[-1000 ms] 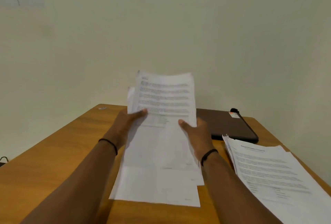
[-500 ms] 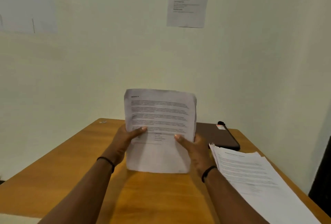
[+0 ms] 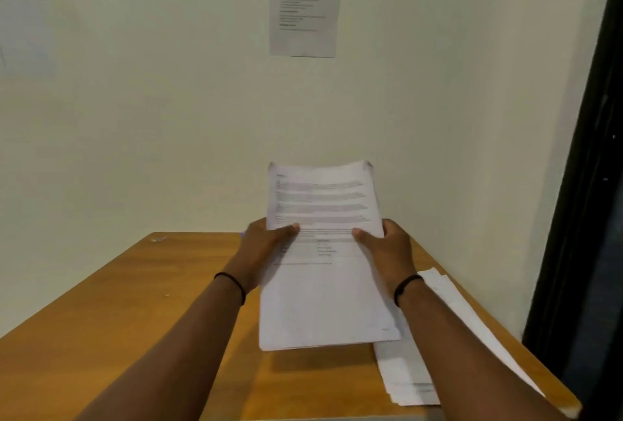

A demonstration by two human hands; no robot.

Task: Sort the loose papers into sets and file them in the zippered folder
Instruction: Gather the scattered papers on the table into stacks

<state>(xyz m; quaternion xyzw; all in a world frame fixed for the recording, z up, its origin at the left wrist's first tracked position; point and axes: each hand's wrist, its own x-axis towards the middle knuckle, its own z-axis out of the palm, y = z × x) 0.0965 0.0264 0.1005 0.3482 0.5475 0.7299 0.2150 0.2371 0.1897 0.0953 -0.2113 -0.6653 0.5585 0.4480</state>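
Sheaf now shifted right, hiding the folder; left hand and right hand grip its sides above table, beside pile.

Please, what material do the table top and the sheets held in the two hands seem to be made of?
Table top: looks like wood or wood-look laminate, orange-brown with faint grain streaks and a soft sheen; which of the two cannot be told.
Held sheets: thin white matt office paper with printed lines; the upper corners curl. The left hand and the right hand grip them at the sides.

Probably an office: wooden desk, notice on wall
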